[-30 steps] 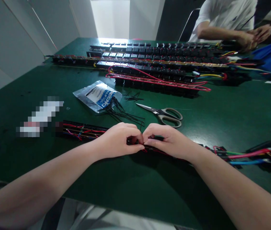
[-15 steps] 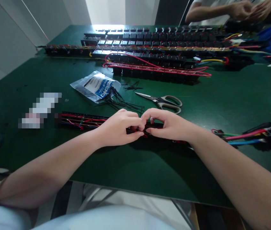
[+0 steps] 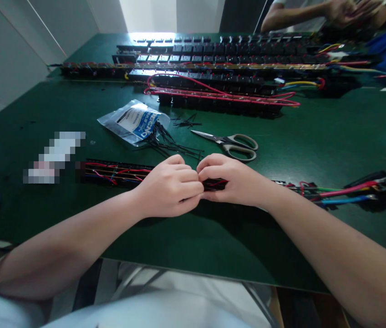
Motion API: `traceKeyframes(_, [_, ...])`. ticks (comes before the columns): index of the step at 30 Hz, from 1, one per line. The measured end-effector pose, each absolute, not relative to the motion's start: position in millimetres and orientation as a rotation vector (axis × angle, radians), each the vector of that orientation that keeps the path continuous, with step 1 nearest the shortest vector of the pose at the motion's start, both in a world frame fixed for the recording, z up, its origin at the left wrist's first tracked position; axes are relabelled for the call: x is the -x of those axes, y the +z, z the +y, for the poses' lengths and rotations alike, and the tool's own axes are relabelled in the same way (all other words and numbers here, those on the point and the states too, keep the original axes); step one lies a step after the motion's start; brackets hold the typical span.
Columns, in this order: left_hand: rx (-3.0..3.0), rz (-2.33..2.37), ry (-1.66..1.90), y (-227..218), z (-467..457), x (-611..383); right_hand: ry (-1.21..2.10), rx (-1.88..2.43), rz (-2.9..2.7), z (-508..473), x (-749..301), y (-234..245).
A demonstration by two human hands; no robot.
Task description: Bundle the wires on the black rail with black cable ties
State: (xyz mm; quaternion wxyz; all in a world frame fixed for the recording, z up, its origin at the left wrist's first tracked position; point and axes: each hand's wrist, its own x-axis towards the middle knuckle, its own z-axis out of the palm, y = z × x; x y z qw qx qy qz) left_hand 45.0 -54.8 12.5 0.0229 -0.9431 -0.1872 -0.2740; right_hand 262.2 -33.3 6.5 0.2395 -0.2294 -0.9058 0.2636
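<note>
Left hand (image 3: 170, 187) and right hand (image 3: 236, 181) meeting over wired black strip (image 3: 118, 173), fingers curling; can't tell what they're gripping, tbh. Strip lying on green table (image 3: 186, 243), long axis running left-right, thick cables (image 3: 348, 190) pointing right. Scissors (image 3: 230, 143) sitting just beyond.

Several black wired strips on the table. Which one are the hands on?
The front strip, nearest the camera: the left hand and right hand meet over it. The other strips lie farther back, beyond the scissors.
</note>
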Motion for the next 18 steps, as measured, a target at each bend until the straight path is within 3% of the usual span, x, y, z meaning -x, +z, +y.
traceKeyframes(18, [2.581, -0.216, -0.676, 11, -74, -47, 0.467, 0.679, -2.607, -39, -259, 5])
